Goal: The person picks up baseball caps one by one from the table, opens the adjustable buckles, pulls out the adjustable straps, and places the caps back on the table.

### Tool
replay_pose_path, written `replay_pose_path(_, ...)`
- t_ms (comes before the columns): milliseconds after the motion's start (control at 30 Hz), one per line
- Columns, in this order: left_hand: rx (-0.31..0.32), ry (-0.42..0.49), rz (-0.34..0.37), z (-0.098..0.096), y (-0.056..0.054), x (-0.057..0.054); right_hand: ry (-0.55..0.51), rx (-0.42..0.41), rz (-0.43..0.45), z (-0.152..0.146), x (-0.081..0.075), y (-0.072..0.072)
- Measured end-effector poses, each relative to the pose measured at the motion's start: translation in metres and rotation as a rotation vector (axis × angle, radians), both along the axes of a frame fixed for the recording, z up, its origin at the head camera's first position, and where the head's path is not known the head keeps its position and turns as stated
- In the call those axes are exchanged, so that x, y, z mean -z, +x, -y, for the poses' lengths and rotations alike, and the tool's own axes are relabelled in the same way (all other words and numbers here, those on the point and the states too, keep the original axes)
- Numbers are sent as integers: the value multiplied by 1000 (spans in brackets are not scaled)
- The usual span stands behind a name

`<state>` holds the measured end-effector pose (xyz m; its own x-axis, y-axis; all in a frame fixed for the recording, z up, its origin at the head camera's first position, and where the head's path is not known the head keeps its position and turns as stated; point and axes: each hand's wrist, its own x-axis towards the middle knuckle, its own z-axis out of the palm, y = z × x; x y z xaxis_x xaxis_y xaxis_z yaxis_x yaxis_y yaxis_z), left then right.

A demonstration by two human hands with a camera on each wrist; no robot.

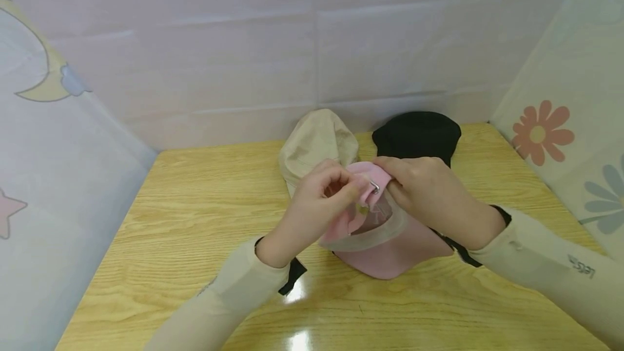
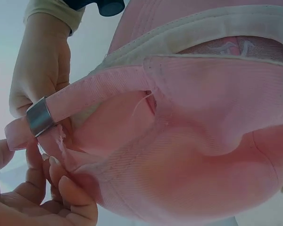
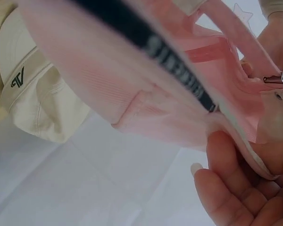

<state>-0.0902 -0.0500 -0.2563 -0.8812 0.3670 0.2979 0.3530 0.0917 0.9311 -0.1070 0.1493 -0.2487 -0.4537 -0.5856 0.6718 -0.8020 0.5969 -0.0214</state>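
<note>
I have a pink baseball cap point(image 1: 404, 251) held up between both hands over the worktop point(image 1: 195, 221).
On my feeds, the left hand point(image 1: 312, 210) is nearly closed, pinching the back strap point(image 2: 99, 92) beside its metal buckle point(image 2: 40, 117); the right hand point(image 1: 431, 191), fingers curled, pinches the cap's edge. Behind sit a beige baseball cap point(image 1: 314, 145) and, to its right, a black cap point(image 1: 416, 134).

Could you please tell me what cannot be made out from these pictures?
Head view: the lower part of the black cap, hidden behind the right hand.
Head view: part of the beige cap, hidden behind the left hand.
Left wrist view: part of the pink cap, cut off by the right edge.
Right wrist view: lettering on the dark strip, blurred.
</note>
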Motion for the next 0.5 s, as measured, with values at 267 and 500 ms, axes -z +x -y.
replay_pose_path(267,34,45,-18,2,2,-1,-3,12,-3,-3,-1,-2)
replay_pose_path(500,36,84,-91,5,7,-3,-18,31,30,-7,-2,-4)
